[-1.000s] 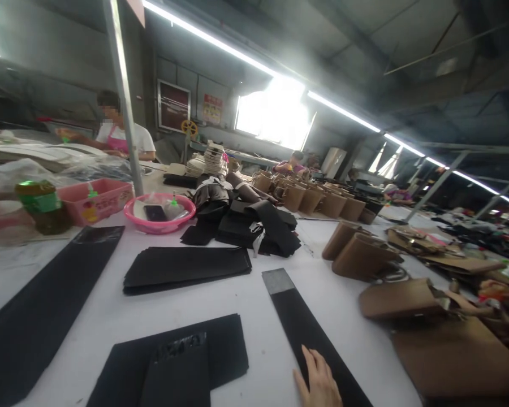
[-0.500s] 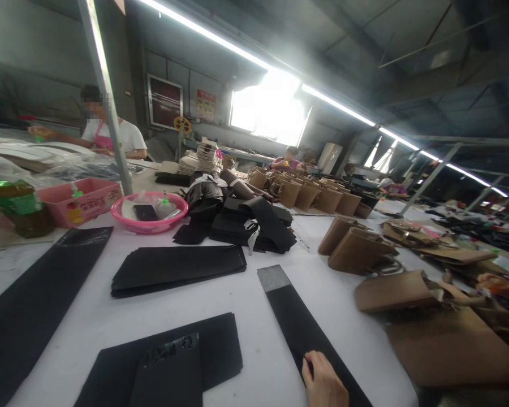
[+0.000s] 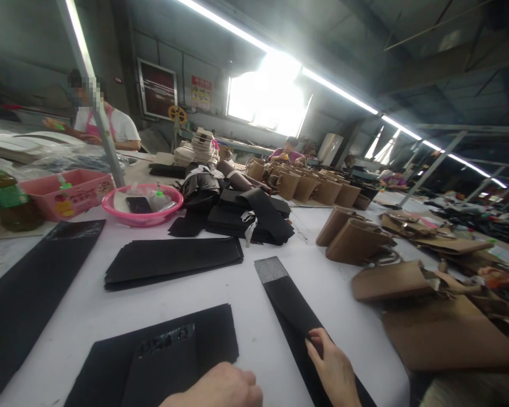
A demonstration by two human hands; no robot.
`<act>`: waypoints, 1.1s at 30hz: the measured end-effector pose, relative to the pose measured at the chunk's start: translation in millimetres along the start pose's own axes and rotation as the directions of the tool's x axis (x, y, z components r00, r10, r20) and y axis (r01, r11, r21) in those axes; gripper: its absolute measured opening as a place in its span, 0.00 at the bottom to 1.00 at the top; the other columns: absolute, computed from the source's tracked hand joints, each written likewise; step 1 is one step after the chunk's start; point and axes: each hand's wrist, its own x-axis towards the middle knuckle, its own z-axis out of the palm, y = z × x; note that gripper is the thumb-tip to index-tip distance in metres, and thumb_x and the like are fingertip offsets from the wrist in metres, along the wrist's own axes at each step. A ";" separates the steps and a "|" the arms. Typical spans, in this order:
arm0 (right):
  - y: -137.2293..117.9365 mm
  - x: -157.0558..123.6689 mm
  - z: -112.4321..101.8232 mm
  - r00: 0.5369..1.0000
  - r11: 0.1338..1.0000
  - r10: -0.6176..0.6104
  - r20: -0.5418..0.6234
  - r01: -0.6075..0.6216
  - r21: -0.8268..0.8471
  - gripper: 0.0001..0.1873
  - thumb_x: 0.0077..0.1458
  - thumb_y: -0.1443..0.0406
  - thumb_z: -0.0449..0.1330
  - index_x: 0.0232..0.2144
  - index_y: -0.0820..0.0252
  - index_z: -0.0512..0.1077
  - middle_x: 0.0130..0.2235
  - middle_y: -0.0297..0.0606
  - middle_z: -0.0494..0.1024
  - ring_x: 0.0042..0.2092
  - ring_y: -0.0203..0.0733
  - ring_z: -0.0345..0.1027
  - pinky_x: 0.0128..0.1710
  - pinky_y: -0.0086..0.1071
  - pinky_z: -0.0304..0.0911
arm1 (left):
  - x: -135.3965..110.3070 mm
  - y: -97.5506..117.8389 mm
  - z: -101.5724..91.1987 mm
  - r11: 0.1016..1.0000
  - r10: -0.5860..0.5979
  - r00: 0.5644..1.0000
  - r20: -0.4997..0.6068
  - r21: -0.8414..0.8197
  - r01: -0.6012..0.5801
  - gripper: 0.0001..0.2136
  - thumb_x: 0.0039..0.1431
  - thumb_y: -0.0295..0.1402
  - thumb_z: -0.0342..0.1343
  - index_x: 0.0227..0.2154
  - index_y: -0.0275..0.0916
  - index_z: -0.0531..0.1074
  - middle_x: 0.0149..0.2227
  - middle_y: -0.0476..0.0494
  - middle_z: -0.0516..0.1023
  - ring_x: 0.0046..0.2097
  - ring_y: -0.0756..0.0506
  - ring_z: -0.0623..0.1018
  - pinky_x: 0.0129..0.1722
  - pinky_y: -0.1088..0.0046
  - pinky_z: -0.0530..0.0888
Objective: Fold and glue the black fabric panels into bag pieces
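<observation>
head view: left hand [image 3: 220,390] comes in nearest, curled shut beside the folded black piece [image 3: 169,356]; right hand [image 3: 333,367], flat before, now pinches the black strip [image 3: 286,297] by its edge, strip running ahead of it; black stack [image 3: 173,260] lies beyond.

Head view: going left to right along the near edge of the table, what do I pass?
Long black fabric panel → flat black piece with a glossy patch → right hand on the narrow black strip with a grey end → flat brown sheet.
</observation>
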 end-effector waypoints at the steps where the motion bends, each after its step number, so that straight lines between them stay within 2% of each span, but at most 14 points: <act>1: 0.5 -0.1 -4.4 1.000 0.999 -0.008 0.021 0.007 0.038 0.14 0.60 0.56 0.47 0.37 0.53 0.69 0.36 0.34 0.80 0.37 0.43 0.75 0.37 0.33 0.65 | 5.4 4.2 -6.5 1.000 -0.003 1.000 0.027 0.023 0.003 0.09 0.58 0.37 0.55 0.40 0.45 0.74 0.38 0.43 0.77 0.37 0.41 0.79 0.38 0.68 0.75; 5: 3.4 -2.1 -16.8 0.999 0.996 -0.001 0.052 -0.003 0.090 0.15 0.60 0.57 0.47 0.33 0.54 0.72 0.34 0.33 0.80 0.36 0.41 0.75 0.38 0.31 0.65 | 26.4 12.2 -18.5 0.994 -0.026 0.995 0.093 0.104 0.016 0.12 0.54 0.33 0.58 0.42 0.42 0.74 0.42 0.39 0.77 0.42 0.36 0.79 0.42 0.62 0.76; 10: -2.3 -19.5 -15.4 0.997 0.996 0.078 0.021 -0.079 0.029 0.17 0.58 0.65 0.47 0.44 0.56 0.72 0.43 0.37 0.79 0.44 0.45 0.74 0.45 0.35 0.65 | 49.4 0.8 -3.3 0.992 0.028 0.998 0.063 0.125 -0.036 0.10 0.53 0.32 0.57 0.40 0.41 0.73 0.42 0.40 0.76 0.41 0.36 0.78 0.41 0.60 0.76; 13: -7.9 -40.4 -13.8 0.998 0.992 0.055 -0.011 -0.056 -0.113 0.27 0.52 0.73 0.47 0.54 0.58 0.66 0.52 0.40 0.73 0.52 0.47 0.69 0.49 0.38 0.65 | 58.8 -6.0 2.7 0.990 0.024 0.999 0.045 0.134 -0.029 0.13 0.53 0.31 0.57 0.43 0.41 0.71 0.43 0.40 0.75 0.43 0.36 0.77 0.43 0.61 0.75; 16: -0.4 -64.8 -14.9 0.999 0.952 0.030 -0.016 -0.033 -0.303 0.33 0.48 0.77 0.47 0.57 0.55 0.64 0.56 0.38 0.70 0.55 0.47 0.66 0.48 0.39 0.67 | 63.5 -11.1 3.8 0.993 0.006 1.000 0.030 0.121 -0.009 0.16 0.52 0.29 0.56 0.45 0.42 0.69 0.45 0.40 0.74 0.44 0.37 0.76 0.44 0.63 0.74; 19: 22.4 -89.3 -19.4 0.997 0.939 0.064 -0.037 -0.073 -0.336 0.33 0.47 0.76 0.48 0.55 0.53 0.65 0.55 0.36 0.70 0.54 0.46 0.68 0.47 0.38 0.68 | 63.7 -16.3 5.5 0.996 0.005 1.000 0.025 0.086 -0.007 0.18 0.52 0.28 0.55 0.47 0.42 0.69 0.47 0.40 0.73 0.45 0.38 0.76 0.45 0.64 0.74; 23: 48.3 -117.5 -38.1 0.992 0.964 0.109 -0.070 -0.123 -0.234 0.27 0.49 0.71 0.51 0.51 0.52 0.68 0.53 0.36 0.73 0.51 0.45 0.70 0.45 0.35 0.68 | 61.1 -24.4 10.8 0.999 0.034 0.999 0.019 0.027 -0.035 0.20 0.52 0.27 0.53 0.50 0.44 0.68 0.52 0.41 0.70 0.48 0.39 0.75 0.49 0.65 0.72; 28: 45.5 -131.7 -76.4 0.956 0.948 0.287 -0.057 -0.292 -0.125 0.07 0.54 0.62 0.55 0.32 0.50 0.73 0.35 0.31 0.79 0.36 0.43 0.74 0.35 0.32 0.64 | 60.7 -32.9 13.6 0.998 0.052 0.998 0.030 -0.025 -0.051 0.20 0.54 0.28 0.52 0.51 0.45 0.67 0.56 0.45 0.68 0.51 0.41 0.74 0.51 0.66 0.71; 30: 43.6 -131.1 -87.0 0.951 0.949 0.308 -0.018 -0.309 -0.058 0.09 0.55 0.60 0.54 0.28 0.51 0.73 0.31 0.29 0.78 0.34 0.41 0.73 0.34 0.31 0.62 | 60.8 -34.1 12.2 0.997 0.056 0.998 0.032 -0.048 -0.054 0.20 0.54 0.28 0.53 0.51 0.46 0.67 0.56 0.46 0.67 0.51 0.42 0.74 0.52 0.67 0.70; 33: 48.0 -128.8 -92.8 0.961 0.960 0.277 0.009 -0.277 0.034 0.11 0.57 0.59 0.53 0.29 0.51 0.75 0.31 0.30 0.79 0.35 0.41 0.73 0.37 0.30 0.63 | 59.6 -33.0 9.0 0.996 0.054 0.998 0.034 -0.078 -0.051 0.19 0.55 0.29 0.52 0.51 0.45 0.67 0.57 0.46 0.67 0.52 0.43 0.74 0.53 0.67 0.69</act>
